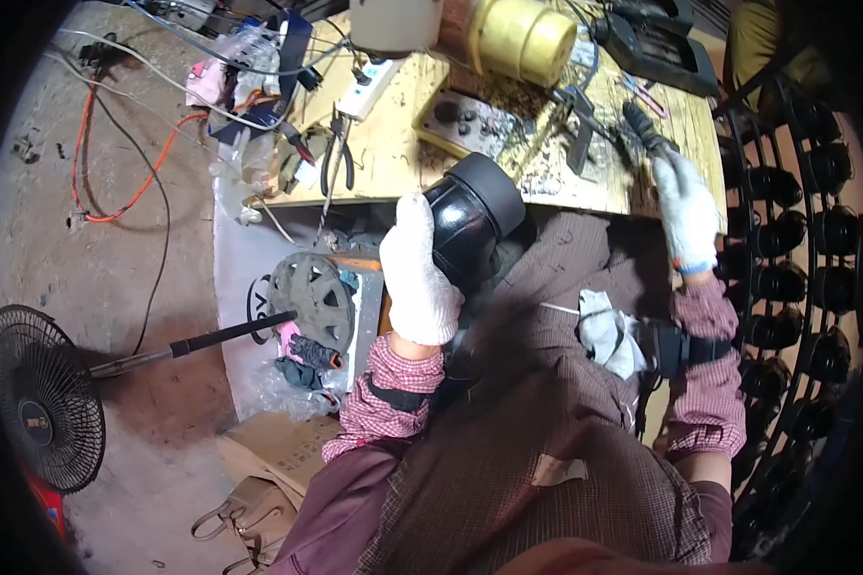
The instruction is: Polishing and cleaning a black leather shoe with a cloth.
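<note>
Head view, looking down over the lap: we find the left hand point(417, 273), in a white knit glove, wrapped around the side of a black round housing point(472, 222) at centre frame. Its grip is closed on the housing, which sits just below the near edge of the wooden counter point(403, 153) and above the lap, which is covered in checked cloth. We judge it is held off the counter so its open end faces the worker and stays steady.

The right hand point(686, 213), also gloved in white, is at the upper right of the frame, at the counter's right end. Its fingers are closed around the dark handle of a tool point(642, 129) that angles up and left over the counter. We cannot make out the tool's working end among the clutter.

On the counter we note a yellow cylinder point(520, 36) at top centre, a white power strip point(369, 88) left of it, a small plate with dark knobs point(462, 120), and loose cables and pliers toward the upper left. Metal shavings appear scattered over the surface near the tool.

Left of the lap, a grey spoked wheel point(309, 297) leans against a box. A black fan point(43, 398) stands on the floor at lower left. A rack of black round parts point(786, 230) fills the right edge, within reach of the right arm.
</note>
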Available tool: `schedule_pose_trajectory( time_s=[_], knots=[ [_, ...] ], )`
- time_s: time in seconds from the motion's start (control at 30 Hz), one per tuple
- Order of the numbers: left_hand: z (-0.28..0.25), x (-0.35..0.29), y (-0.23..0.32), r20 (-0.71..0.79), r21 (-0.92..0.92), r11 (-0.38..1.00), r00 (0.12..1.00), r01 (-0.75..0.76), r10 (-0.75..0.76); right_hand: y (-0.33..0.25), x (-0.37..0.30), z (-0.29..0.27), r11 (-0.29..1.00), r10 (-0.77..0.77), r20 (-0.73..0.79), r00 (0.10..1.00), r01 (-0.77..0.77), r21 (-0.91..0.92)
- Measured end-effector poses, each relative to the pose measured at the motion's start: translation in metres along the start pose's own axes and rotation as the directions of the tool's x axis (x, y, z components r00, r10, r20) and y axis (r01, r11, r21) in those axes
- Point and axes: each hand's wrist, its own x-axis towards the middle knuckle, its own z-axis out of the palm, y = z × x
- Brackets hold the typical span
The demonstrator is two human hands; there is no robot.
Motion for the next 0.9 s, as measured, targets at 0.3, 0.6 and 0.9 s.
schedule_pose_trajectory(
  time_s=[0.3,0.6,0.9],
  knots=[
    [-0.02,-0.02,-0.051,0.334,0.672,0.541,0.859,-0.506,0.389,-0.109,-0.126,-0.1,0.835,-0.549,0.12,0.827,0.538,0.114],
    [-0.02,-0.03,-0.041,0.382,0.737,0.43,0.846,-0.521,0.371,-0.112,-0.128,-0.102,0.84,-0.543,0.113,0.832,0.534,0.096],
    [-0.026,-0.019,-0.045,0.46,0.73,0.33,0.788,-0.598,0.409,-0.113,-0.131,-0.103,0.836,-0.549,0.128,0.826,0.542,0.089]
  ],
)
